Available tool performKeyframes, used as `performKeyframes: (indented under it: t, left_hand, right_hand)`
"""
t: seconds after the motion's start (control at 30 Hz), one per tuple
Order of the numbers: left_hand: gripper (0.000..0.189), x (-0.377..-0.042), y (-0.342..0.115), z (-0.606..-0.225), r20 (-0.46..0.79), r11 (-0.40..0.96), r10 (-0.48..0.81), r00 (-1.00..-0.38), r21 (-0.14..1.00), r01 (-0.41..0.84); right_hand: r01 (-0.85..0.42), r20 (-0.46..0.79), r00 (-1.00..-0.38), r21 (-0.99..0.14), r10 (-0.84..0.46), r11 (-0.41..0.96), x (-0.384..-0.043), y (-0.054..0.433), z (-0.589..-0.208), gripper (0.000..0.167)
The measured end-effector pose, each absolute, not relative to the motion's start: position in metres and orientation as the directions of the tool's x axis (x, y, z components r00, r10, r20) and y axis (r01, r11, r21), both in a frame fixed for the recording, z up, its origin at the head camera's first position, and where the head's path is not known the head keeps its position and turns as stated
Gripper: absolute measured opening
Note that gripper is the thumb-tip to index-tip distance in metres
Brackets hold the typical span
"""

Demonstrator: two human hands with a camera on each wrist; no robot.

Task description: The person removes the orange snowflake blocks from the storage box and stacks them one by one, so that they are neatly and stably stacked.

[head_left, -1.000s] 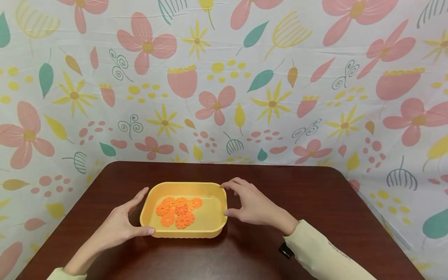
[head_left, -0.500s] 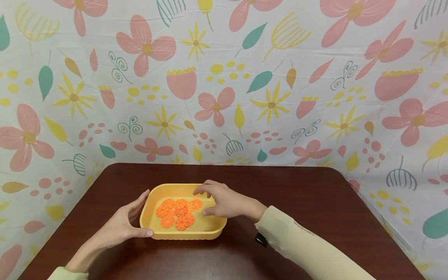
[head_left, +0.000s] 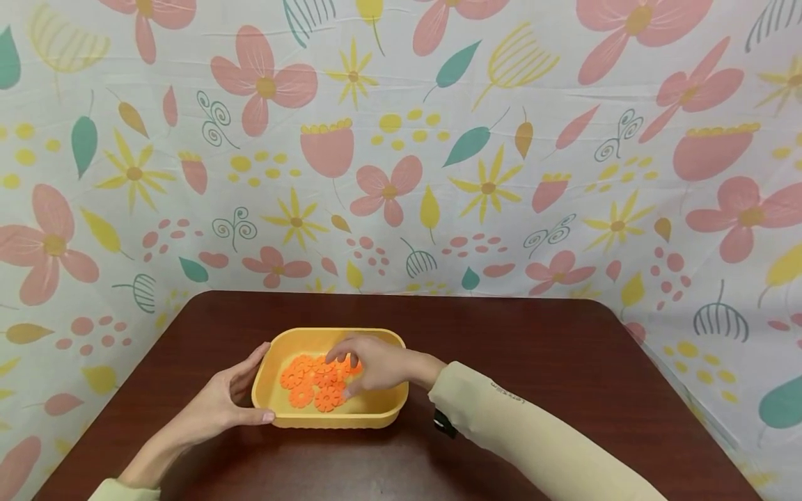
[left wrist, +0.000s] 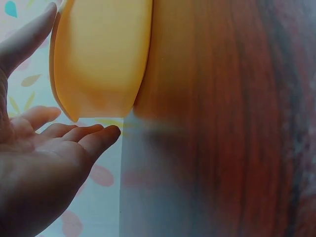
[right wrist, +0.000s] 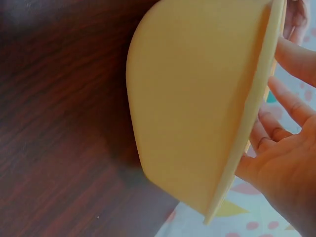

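Note:
A yellow rectangular plastic tray (head_left: 382, 410) with rounded corners sits on the table, holding a pile of orange notched plastic discs (head_left: 307, 379). At its left end my left hand (head_left: 216, 403) spreads around the side, thumb on the near rim and fingers by the far-left corner. The left wrist view shows those fingers (left wrist: 101, 140) extended beside the tray. My right hand (head_left: 376, 365) reaches in over the right wall, thumb and fingers apart over the right part of the discs. In the right wrist view the tray's side hides the discs and the fingertips dip behind the rim (right wrist: 247, 118).
The dark brown wooden table (head_left: 520, 348) extends around the tray. Behind and beside it hangs a white cloth (head_left: 401, 139) printed with flowers and leaves. A black band (head_left: 443, 422) shows under the right sleeve.
My right hand has let go of the tray's right rim and moved left, down over the orange discs. The left hand stays at the tray's left end.

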State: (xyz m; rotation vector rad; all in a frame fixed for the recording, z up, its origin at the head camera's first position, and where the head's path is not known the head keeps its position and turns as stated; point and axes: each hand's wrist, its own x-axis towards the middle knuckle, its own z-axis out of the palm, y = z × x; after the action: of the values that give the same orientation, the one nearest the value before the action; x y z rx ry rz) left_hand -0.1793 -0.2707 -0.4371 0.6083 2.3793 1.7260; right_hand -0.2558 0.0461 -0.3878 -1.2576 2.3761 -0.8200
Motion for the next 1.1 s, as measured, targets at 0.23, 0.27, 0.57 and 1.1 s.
performKeyframes:
  t: [0.23, 0.27, 0.57, 1.1]
  left_hand:
    - [0.105, -0.18, -0.269, -0.437, 0.1, 0.234, 0.381, -0.919, 0.951, 0.201]
    - [0.104, -0.18, -0.269, -0.437, 0.098, 0.233, 0.379, -0.92, 0.952, 0.197]
    - [0.098, -0.179, -0.269, -0.437, 0.053, 0.201, 0.39, -0.919, 0.969, 0.141]
    - [0.1, -0.176, -0.268, -0.438, 0.042, 0.191, 0.37, -0.928, 0.974, 0.12]
  right_hand:
    - [-0.638, -0.026, -0.559, -0.626, -0.829, 0.45, -0.253, 0.042, -0.393, 0.051]
    - [-0.644, -0.026, -0.555, -0.619, -0.831, 0.449, -0.253, 0.041, -0.394, 0.05]
    - [-0.683, -0.036, -0.548, -0.558, -0.836, 0.471, -0.259, 0.034, -0.406, 0.047]
    - [-0.663, -0.055, -0.584, -0.544, -0.81, 0.515, -0.26, 0.021, -0.427, 0.046]
